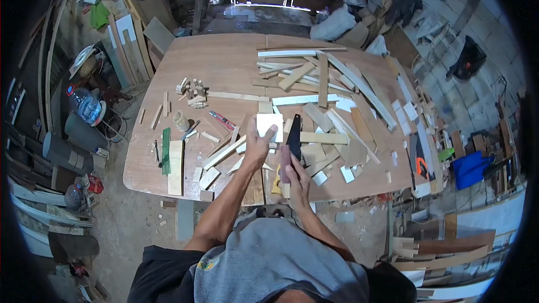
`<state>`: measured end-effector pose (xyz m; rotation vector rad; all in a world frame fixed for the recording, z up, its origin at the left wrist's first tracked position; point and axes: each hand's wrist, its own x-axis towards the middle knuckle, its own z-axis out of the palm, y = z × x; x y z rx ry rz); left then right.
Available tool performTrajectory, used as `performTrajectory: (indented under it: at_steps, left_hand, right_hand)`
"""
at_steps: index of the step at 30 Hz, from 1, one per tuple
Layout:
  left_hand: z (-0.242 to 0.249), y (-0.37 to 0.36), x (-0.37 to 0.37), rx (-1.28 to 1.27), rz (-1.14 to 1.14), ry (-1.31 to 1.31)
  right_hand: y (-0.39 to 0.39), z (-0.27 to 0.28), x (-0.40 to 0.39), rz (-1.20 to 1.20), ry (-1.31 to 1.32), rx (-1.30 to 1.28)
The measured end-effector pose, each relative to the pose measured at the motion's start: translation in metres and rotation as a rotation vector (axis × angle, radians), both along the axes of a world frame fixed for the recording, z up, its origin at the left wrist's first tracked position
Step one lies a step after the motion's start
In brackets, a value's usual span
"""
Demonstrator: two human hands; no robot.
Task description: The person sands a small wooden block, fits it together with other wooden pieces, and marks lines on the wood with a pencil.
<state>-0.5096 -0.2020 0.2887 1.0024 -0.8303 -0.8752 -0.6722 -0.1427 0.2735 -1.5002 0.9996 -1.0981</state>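
Note:
My left hand (259, 148) grips a small white square board (268, 122), thumb on its face, above the front middle of the table. Close beside it, my right hand (298, 182) is closed around a narrow reddish-brown block (286, 160), held upright and resembling a sanding block. The two held pieces are apart. Just beyond my right hand, a saw's dark blade (293, 134) lies among wooden offcuts. A yellow object (276, 182), partly hidden, is between my forearms.
The wooden table (224, 59) carries piled strips (323, 78) at the right. Small wooden blocks (196, 92), a jar (181, 120), red pliers-like tool (222, 119) and green strip (166, 151) are at the left. An orange-handled saw (421, 165) is near the right edge.

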Motion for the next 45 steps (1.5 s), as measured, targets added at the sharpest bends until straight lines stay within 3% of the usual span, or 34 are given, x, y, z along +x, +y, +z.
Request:
performTrajectory:
  at_steps: [2, 3, 6, 8, 10, 12, 14, 15, 16, 18, 22, 25, 27, 28, 31, 33, 36, 38, 40, 44, 45]
  left_hand:
    - [-0.010, -0.001, -0.002, 0.018, -0.008, -0.012]
    - [-0.011, -0.003, -0.005, 0.021, -0.029, -0.035]
    - [0.003, 0.003, -0.023, 0.006, -0.116, 0.144]
    - [0.000, 0.001, -0.027, -0.004, -0.079, 0.143]
    - [0.000, -0.001, -0.015, -0.009, -0.061, 0.211]
    - [0.002, -0.003, -0.007, -0.003, -0.028, 0.192]
    - [-0.007, -0.003, -0.007, -0.026, 0.006, -0.024]
    - [-0.011, -0.004, -0.011, 0.011, -0.034, 0.015]
    - [-0.010, 0.000, -0.016, 0.024, -0.048, 0.016]
    - [0.001, 0.004, -0.026, 0.001, -0.104, 0.087]
    - [0.002, 0.000, -0.016, -0.008, -0.070, 0.167]
    - [0.003, -0.001, -0.012, 0.011, -0.051, 0.196]
    - [-0.007, 0.001, -0.016, 0.030, -0.067, 0.181]
    - [-0.007, 0.004, -0.020, 0.040, -0.074, 0.182]
    - [0.001, 0.001, -0.036, -0.037, -0.038, 0.055]
    - [0.009, 0.001, -0.034, -0.008, -0.075, 0.144]
    - [0.012, -0.008, -0.021, 0.006, -0.084, 0.186]
    - [0.008, -0.002, -0.029, 0.051, -0.102, 0.100]
    - [0.018, 0.007, -0.038, -0.006, -0.133, 0.027]
    - [0.008, 0.012, -0.044, 0.071, -0.191, 0.037]
    - [0.002, 0.009, -0.045, 0.013, -0.112, -0.025]
  right_hand:
    - [-0.015, 0.049, 0.013, -0.101, -0.278, 0.104]
    - [-0.047, 0.028, 0.006, -0.053, -0.346, 0.082]
    - [-0.096, 0.064, 0.023, -0.119, -0.252, -0.050]
    - [-0.084, 0.075, 0.025, -0.138, -0.092, -0.089]
    - [-0.054, 0.032, 0.021, -0.081, -0.092, -0.043]
    - [-0.027, 0.019, 0.011, -0.063, 0.001, -0.162]
    - [-0.028, -0.005, 0.001, -0.146, -0.084, 0.038]
    - [-0.037, 0.026, 0.007, -0.125, -0.281, 0.053]
    - [-0.056, 0.035, 0.006, -0.174, -0.142, -0.074]
    - [-0.082, 0.068, 0.018, -0.135, -0.123, -0.175]
    - [-0.051, 0.036, 0.021, -0.098, -0.062, -0.128]
    - [-0.020, 0.011, 0.004, -0.103, 0.132, -0.186]
    - [-0.018, 0.015, -0.003, -0.204, -0.222, 0.051]
    - [-0.034, 0.032, -0.004, -0.206, -0.251, 0.058]
    - [-0.066, 0.048, 0.006, -0.207, -0.203, -0.116]
    - [-0.068, 0.036, 0.012, -0.188, -0.094, -0.186]
    - [-0.014, 0.004, 0.000, -0.182, 0.038, -0.253]
    - [-0.013, 0.005, -0.003, -0.210, -0.002, -0.169]
    - [-0.041, 0.049, 0.005, -0.258, -0.106, -0.109]
    - [-0.112, 0.057, 0.010, -0.262, -0.208, -0.146]
    - [-0.108, 0.055, 0.005, -0.285, -0.202, -0.154]
